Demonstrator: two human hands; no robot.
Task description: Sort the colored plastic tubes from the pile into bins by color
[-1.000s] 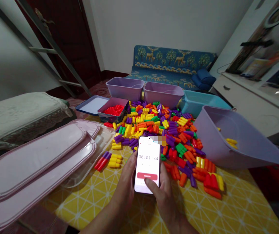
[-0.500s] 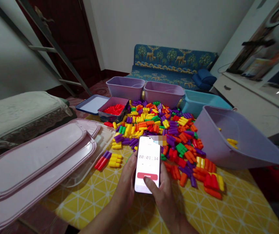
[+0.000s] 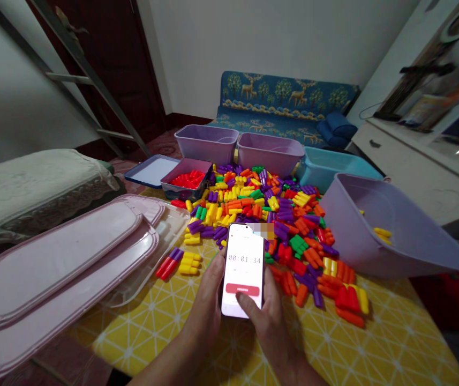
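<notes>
A phone [image 3: 243,271] with a lit white screen reading 00:01:34 and a red button is held upright at the centre. My left hand [image 3: 210,292] is wrapped round its left edge. My right hand [image 3: 268,311] grips the right edge, its thumb lying over the lower screen near the red button. Beyond the phone spreads a pile of coloured plastic pieces [image 3: 245,201] in red, yellow, green, purple and orange. A tin box [image 3: 168,187] at the back left holds red pieces.
Two purple bins [image 3: 205,145] and a blue bin [image 3: 333,166] line the back. A larger purple bin [image 3: 353,236] at right holds a few yellow pieces. Pink lids [image 3: 64,262] lie left on the yellow tablecloth [image 3: 152,343]. A sofa [image 3: 285,102] stands behind.
</notes>
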